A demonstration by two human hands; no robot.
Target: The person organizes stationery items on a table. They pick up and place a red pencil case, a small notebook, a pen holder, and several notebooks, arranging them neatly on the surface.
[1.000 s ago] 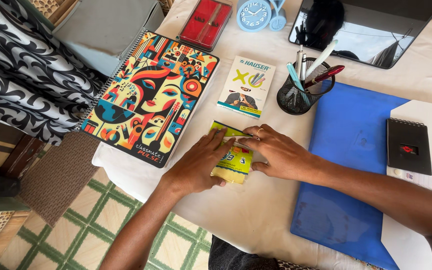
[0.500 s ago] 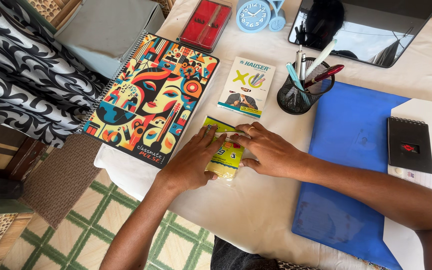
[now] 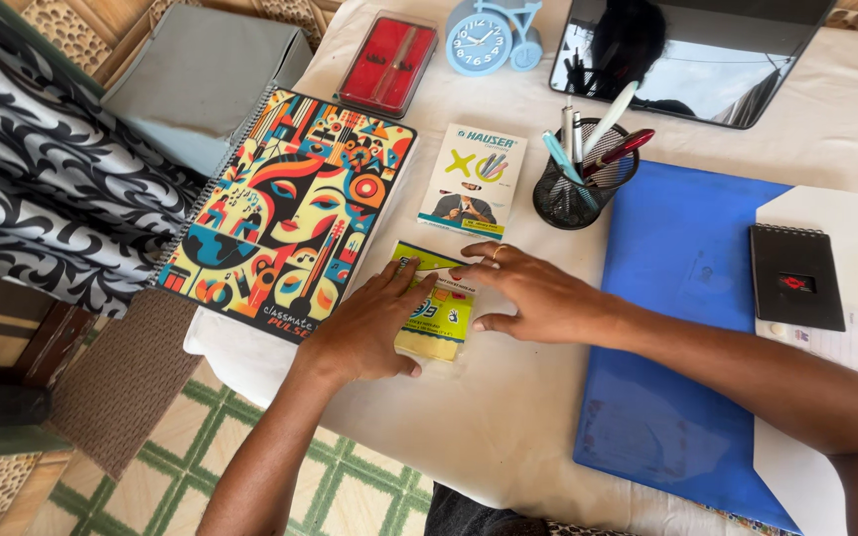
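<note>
Both the left hand (image 3: 369, 333) and right hand (image 3: 538, 298) lie open, fingers flat on a small yellow plastic-wrapped packet (image 3: 436, 316) on the white tablecloth (image 3: 508, 417), beside a colourful spiral notebook (image 3: 290, 213).

Both hands press flat on a small yellow packet (image 3: 436, 316) lying on the white worktop (image 3: 508, 417): the left hand (image 3: 369, 328) covers its near left side, the right hand (image 3: 533, 296) (a ring on one finger) its top right. A colourful spiral notebook (image 3: 290, 208) lies just left, a blue folder (image 3: 677, 328) right.
</note>
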